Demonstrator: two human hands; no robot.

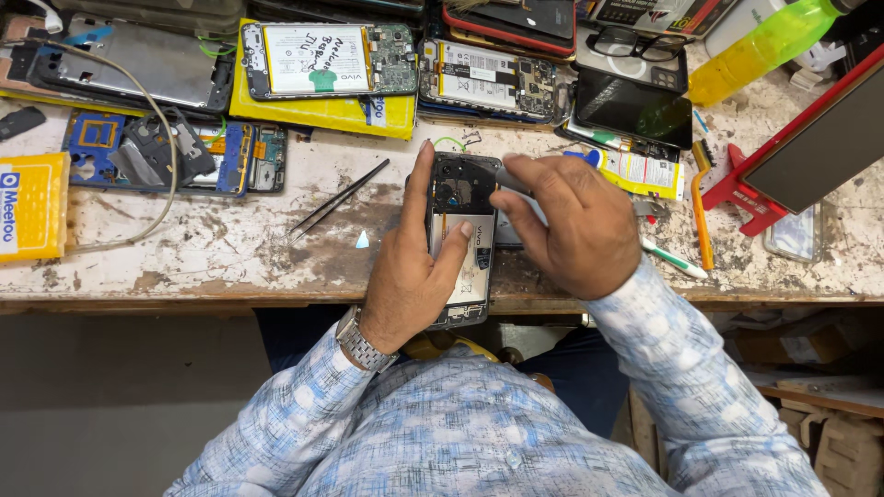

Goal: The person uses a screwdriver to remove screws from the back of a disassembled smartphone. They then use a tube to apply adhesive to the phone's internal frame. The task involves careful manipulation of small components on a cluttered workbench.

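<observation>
your left hand (pixel 410 276) grips the opened phone (pixel 463 235), thumb on its battery; at three o'clock, your right hand (pixel 571 225) pinches a grey tool (pixel 512 178) tight.

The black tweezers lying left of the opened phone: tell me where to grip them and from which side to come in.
Grip the tweezers from above at their middle, pinching across both thin legs. They lie flat and slanted on the worn bench, pointed tips lower left, joined end upper right near the left hand. Bare bench surrounds their lower half, so coming from the near left side probably avoids the hand and the phone.
</observation>
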